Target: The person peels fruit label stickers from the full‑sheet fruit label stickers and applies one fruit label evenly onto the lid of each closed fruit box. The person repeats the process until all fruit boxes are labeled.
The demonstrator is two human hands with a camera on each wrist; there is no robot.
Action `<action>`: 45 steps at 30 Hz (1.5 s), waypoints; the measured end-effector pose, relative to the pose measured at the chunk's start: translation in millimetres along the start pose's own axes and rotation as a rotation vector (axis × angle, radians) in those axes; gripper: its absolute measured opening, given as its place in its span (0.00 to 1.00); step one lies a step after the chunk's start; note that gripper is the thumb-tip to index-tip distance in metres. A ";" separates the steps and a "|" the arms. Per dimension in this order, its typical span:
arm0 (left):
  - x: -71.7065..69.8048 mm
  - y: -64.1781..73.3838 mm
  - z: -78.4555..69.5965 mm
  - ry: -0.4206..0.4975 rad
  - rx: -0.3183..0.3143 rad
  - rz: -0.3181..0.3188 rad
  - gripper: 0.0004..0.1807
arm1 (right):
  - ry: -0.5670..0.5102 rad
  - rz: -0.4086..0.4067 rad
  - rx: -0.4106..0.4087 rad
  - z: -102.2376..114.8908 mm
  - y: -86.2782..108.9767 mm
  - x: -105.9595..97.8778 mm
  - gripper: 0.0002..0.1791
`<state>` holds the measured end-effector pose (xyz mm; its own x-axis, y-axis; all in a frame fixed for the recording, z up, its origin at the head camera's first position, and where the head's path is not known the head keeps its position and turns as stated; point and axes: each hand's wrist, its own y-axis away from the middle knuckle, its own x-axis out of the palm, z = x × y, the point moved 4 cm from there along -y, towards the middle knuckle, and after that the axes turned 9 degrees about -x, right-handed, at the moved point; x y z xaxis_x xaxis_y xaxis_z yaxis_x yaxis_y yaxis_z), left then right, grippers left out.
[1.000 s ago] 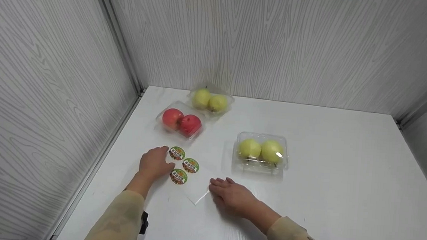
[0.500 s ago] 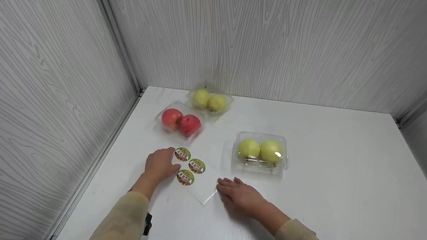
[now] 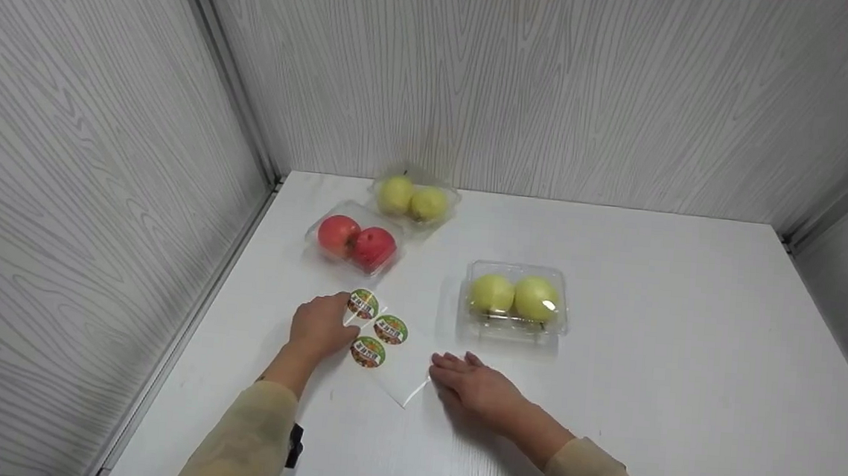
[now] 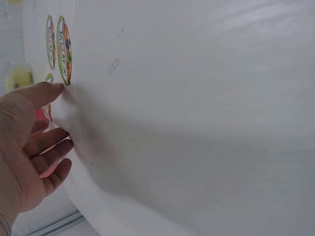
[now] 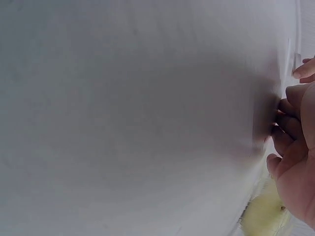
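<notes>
A clear sheet (image 3: 403, 375) bearing three round fruit-picture stickers (image 3: 391, 330) lies on the white table. My left hand (image 3: 319, 325) touches its left side, the thumb near the lower-left sticker and the fingertips beside the top one, spread apart. In the left wrist view, that hand (image 4: 29, 142) has its thumb tip at the sheet's edge, the fingers loosely bent. A streak of glare crosses the sheet by the top sticker. At the sheet's right corner, my right hand (image 3: 477, 391) rests its extended fingertips; the right wrist view partly hides them against the table.
Right of the sheet stands a clear clamshell box (image 3: 512, 331) with two yellow-green fruits (image 3: 536, 299). Farther back left are a box of two red apples (image 3: 374, 247) and another of two yellow-green fruits (image 3: 428, 204). Grey wood-grain walls (image 3: 516, 88) enclose the table (image 3: 648, 343).
Both hands and the sheet have slid a little to the right. The top sticker has shifted slightly and glare has appeared beside it. The fruit boxes stay put.
</notes>
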<state>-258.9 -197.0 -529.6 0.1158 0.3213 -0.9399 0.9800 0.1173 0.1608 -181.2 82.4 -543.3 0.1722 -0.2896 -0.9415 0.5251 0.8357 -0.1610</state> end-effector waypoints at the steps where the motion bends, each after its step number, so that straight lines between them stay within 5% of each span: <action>1: 0.0 0.4 0.0 0.004 0.001 0.001 0.34 | -0.004 0.001 0.001 0.1 0.1 0.2 0.19; 16: 0.3 -1.0 -2.1 0.079 -0.005 0.033 0.40 | -0.023 0.028 0.033 -1.8 -0.1 3.7 0.21; 24: 0.7 -2.8 -0.9 0.091 0.004 0.022 0.34 | -0.029 0.027 0.040 -2.5 -0.8 5.8 0.21; 33: -9.7 2.1 -7.4 0.123 -0.016 0.060 0.39 | -0.028 0.023 0.044 -2.3 -1.5 6.0 0.21; 45: -39.3 3.7 -22.2 0.260 0.055 0.035 0.12 | -0.061 0.015 0.043 -1.6 0.5 5.2 0.21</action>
<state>-263.4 -188.3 -485.5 0.1113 0.5556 -0.8240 0.9843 0.0527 0.1685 -181.4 82.0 -548.7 0.2302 -0.3062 -0.9237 0.5573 0.8196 -0.1328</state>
